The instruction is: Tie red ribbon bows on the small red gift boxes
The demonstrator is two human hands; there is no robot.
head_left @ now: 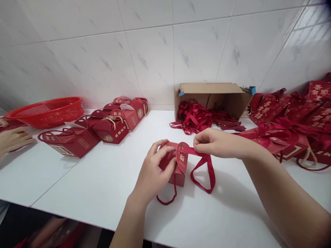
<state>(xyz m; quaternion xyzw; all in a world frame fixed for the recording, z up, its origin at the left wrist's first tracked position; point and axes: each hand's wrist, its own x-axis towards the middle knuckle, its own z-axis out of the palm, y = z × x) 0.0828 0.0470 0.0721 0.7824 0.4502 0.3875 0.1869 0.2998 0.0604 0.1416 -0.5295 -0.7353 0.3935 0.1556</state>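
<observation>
A small red gift box [178, 164] with gold print stands on the white table [103, 179] in front of me. My left hand [155, 170] is wrapped round its left side, fingers closed on it. My right hand [217, 143] pinches a red ribbon [204, 168] at the box's top flap. The ribbon hangs in a loop to the right of the box. A red cord handle [168, 198] trails from the box toward the table's front edge.
Several folded red gift boxes [111, 125] stand at the back left beside a red basket [46, 112]. An open cardboard box [214, 98] spills red ribbons at the back. Flat red boxes [289, 120] pile up at right. Another person's hand [12, 139] rests at far left.
</observation>
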